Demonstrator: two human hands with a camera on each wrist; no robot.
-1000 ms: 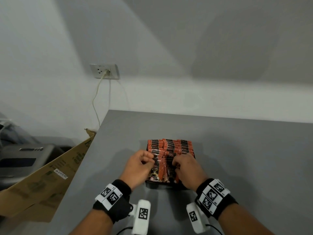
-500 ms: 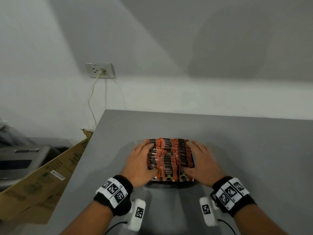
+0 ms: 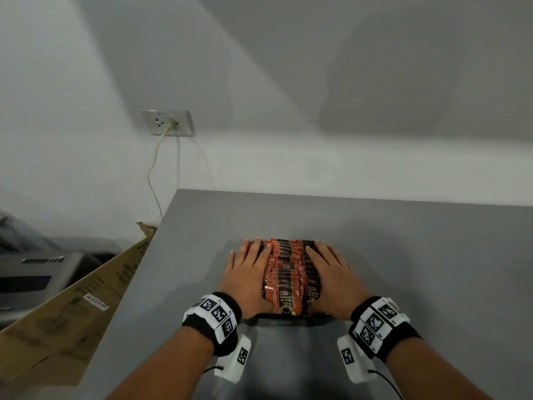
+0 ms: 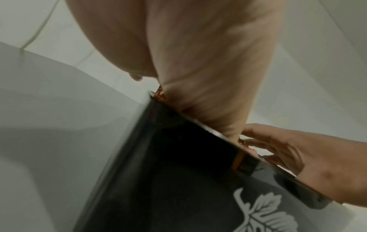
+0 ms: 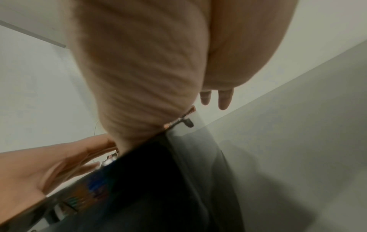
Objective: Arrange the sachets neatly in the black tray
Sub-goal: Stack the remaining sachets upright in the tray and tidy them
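Several orange-and-black sachets (image 3: pixel 286 269) stand packed in rows in the black tray (image 3: pixel 288 318) on the grey table. My left hand (image 3: pixel 249 272) lies flat over the left row, fingers straight and spread. My right hand (image 3: pixel 328 271) lies flat over the right row in the same way. In the left wrist view my palm (image 4: pixel 198 62) presses on the sachet tops (image 4: pixel 161 97) above the tray wall (image 4: pixel 178 157). In the right wrist view my palm (image 5: pixel 139 70) rests on the sachet edges (image 5: pixel 178 120) over the tray (image 5: pixel 149 180). Only the middle row shows between the hands.
The grey table (image 3: pixel 418 255) stretches right and back to a white wall. Off its left edge lean a cardboard box (image 3: pixel 72 301) and a grey machine (image 3: pixel 34 272). A wall socket (image 3: pixel 167 122) with a hanging cable sits above the table's left corner.
A second ago both hands had curled fingers working at the near sachets. They then flattened beside the tray and now lie further inward, over the outer rows.
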